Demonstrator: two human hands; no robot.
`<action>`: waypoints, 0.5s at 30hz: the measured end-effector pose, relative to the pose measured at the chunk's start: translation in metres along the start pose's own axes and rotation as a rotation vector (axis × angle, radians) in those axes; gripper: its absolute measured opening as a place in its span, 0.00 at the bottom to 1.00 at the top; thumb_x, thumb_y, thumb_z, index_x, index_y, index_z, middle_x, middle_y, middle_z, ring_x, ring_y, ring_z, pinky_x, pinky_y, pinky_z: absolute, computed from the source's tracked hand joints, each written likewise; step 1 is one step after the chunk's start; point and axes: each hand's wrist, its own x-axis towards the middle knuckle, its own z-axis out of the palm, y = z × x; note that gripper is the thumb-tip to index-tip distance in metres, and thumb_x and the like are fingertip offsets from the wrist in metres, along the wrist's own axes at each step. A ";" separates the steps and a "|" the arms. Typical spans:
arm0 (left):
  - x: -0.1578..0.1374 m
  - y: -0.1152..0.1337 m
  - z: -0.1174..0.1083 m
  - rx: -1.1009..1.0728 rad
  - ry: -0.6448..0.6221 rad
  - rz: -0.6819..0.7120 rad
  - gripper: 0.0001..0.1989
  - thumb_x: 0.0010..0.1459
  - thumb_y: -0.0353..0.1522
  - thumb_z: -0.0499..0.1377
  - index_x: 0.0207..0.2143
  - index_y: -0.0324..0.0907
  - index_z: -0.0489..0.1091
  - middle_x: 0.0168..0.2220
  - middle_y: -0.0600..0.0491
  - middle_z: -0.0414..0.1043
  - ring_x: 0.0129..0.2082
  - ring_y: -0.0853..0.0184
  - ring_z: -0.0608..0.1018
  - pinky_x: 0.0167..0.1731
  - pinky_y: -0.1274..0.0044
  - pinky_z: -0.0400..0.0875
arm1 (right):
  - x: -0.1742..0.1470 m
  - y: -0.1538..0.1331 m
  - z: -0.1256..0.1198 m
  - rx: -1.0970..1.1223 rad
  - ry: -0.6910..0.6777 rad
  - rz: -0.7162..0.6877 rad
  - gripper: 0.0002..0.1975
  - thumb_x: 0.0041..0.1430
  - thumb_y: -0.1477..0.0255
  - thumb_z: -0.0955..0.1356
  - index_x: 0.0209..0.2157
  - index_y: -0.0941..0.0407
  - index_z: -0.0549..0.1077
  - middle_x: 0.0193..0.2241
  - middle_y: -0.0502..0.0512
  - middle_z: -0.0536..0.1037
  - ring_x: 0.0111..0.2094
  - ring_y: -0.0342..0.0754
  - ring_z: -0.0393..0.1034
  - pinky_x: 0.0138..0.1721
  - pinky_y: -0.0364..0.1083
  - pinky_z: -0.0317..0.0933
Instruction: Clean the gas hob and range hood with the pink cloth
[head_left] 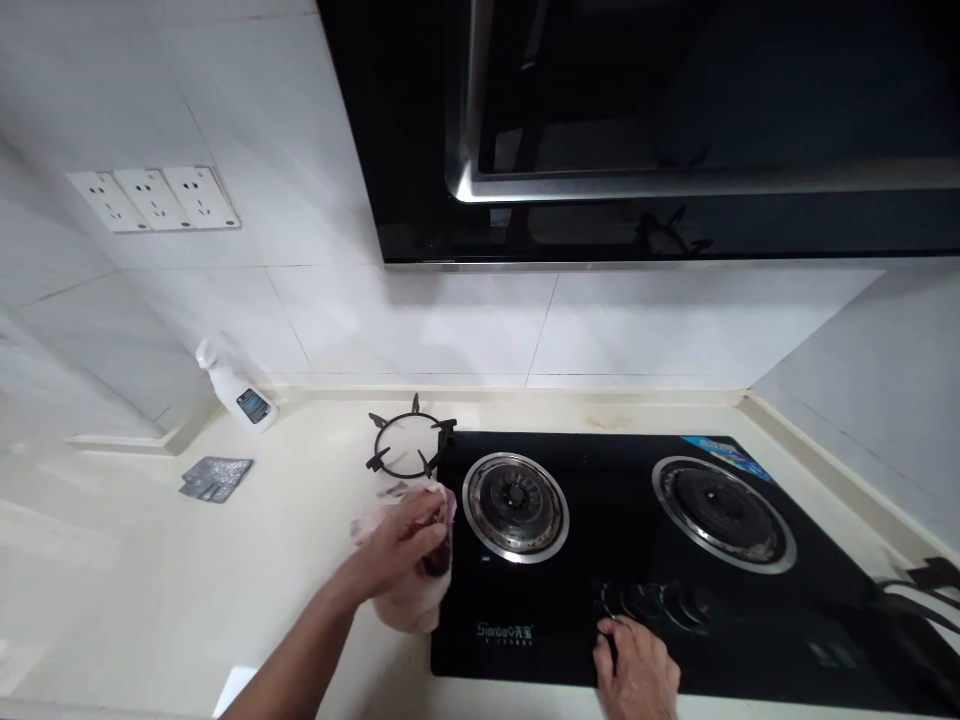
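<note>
In the head view my left hand (397,545) is closed on a pale pink cloth (412,605), bunched at the left edge of the black gas cooktop (592,540). A dark reddish patch shows in the cloth's folds under my fingers. Just behind the cloth, a black pan support ring (386,425) lies on the counter, one side touching the cooktop's back left corner. My right hand (637,665) rests at the front edge of the cooktop, near the dark knobs (652,602). Its fingers are loosely bent, with the thumb apart and nothing visible in them.
Two bare burners, the left burner (516,505) and right burner (724,512), are set in the glass. A white spray bottle (238,392) and a grey crumpled packet (216,478) are on the counter (300,550). The range hood (660,225) overhangs. Dark objects (919,620) stand at far right.
</note>
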 end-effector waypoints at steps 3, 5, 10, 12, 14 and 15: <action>0.002 -0.036 0.044 0.268 0.005 0.088 0.21 0.65 0.31 0.50 0.59 0.46 0.68 0.58 0.47 0.72 0.55 0.60 0.74 0.55 0.63 0.69 | 0.000 -0.001 -0.001 0.005 -0.019 0.008 0.13 0.66 0.64 0.59 0.40 0.53 0.72 0.43 0.59 0.75 0.45 0.58 0.67 0.43 0.55 0.57; 0.000 -0.056 0.073 0.426 0.049 0.050 0.20 0.64 0.28 0.49 0.54 0.47 0.72 0.54 0.48 0.75 0.53 0.59 0.74 0.54 0.62 0.69 | 0.000 -0.001 -0.002 0.004 -0.019 0.016 0.13 0.66 0.64 0.59 0.40 0.53 0.72 0.43 0.59 0.75 0.45 0.58 0.67 0.44 0.55 0.57; -0.007 -0.089 0.126 0.626 -0.080 0.089 0.17 0.62 0.34 0.56 0.53 0.48 0.73 0.58 0.51 0.73 0.62 0.53 0.66 0.60 0.57 0.61 | -0.001 -0.001 0.000 -0.004 -0.006 0.015 0.13 0.66 0.64 0.59 0.40 0.52 0.72 0.42 0.59 0.76 0.45 0.58 0.67 0.43 0.55 0.57; -0.002 -0.094 0.138 0.676 -0.076 0.110 0.21 0.64 0.36 0.55 0.58 0.48 0.69 0.62 0.50 0.69 0.66 0.52 0.61 0.62 0.56 0.57 | -0.002 0.000 0.002 -0.009 0.001 0.005 0.13 0.66 0.64 0.59 0.40 0.53 0.72 0.42 0.59 0.76 0.45 0.58 0.67 0.43 0.55 0.57; 0.013 -0.094 0.143 0.721 -0.035 0.054 0.23 0.65 0.35 0.52 0.62 0.46 0.64 0.64 0.49 0.65 0.67 0.53 0.59 0.62 0.55 0.55 | -0.002 0.002 0.003 -0.017 0.007 -0.004 0.13 0.66 0.64 0.60 0.40 0.53 0.72 0.43 0.60 0.76 0.45 0.58 0.68 0.43 0.55 0.57; 0.023 -0.092 0.144 0.739 -0.015 0.002 0.23 0.66 0.35 0.51 0.62 0.46 0.64 0.64 0.49 0.65 0.67 0.53 0.59 0.61 0.55 0.56 | -0.003 0.003 0.004 -0.020 0.007 -0.011 0.12 0.66 0.64 0.60 0.40 0.53 0.72 0.43 0.60 0.76 0.45 0.58 0.68 0.43 0.55 0.58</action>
